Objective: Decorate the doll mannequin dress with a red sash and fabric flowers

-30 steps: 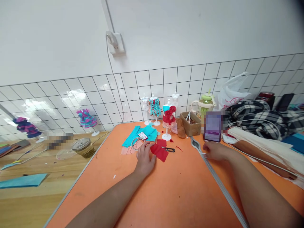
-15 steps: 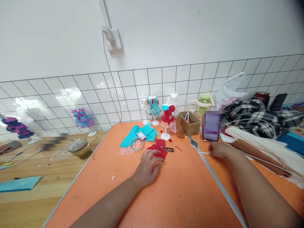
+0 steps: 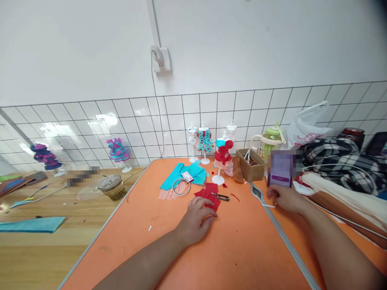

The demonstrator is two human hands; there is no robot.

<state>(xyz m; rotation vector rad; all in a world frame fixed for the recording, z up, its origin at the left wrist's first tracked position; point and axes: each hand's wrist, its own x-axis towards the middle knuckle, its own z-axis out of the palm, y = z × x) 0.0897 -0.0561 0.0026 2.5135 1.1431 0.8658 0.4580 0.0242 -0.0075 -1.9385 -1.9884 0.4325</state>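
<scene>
My left hand (image 3: 198, 221) rests on the orange tabletop with its fingers loosely spread and holds nothing. Its fingertips lie at the lower edge of a red cloth piece (image 3: 208, 194). Black thread snips (image 3: 223, 197) lie partly on that cloth. At the right, my right hand (image 3: 283, 198) is at the bottom edge of an upright phone (image 3: 281, 165), fingers bent, thumb apart from them. A thin white strip (image 3: 268, 206) lies just below its thumb. Beyond my left hand are turquoise cloth (image 3: 172, 177) and a round metal hoop (image 3: 181, 187).
Small dress forms stand at the back, one in a red-and-pink outfit (image 3: 223, 155). A small box (image 3: 250, 165), a green-lidded jug (image 3: 270, 141) and plaid cloth (image 3: 329, 155) are at the right. A lidded cup (image 3: 111, 187) stands on the wooden table (image 3: 36, 257) at left.
My right hand has shifted toward the phone and now overlaps its lower edge. The view has turned slightly left and up. My left hand remains beside the red cloth.
</scene>
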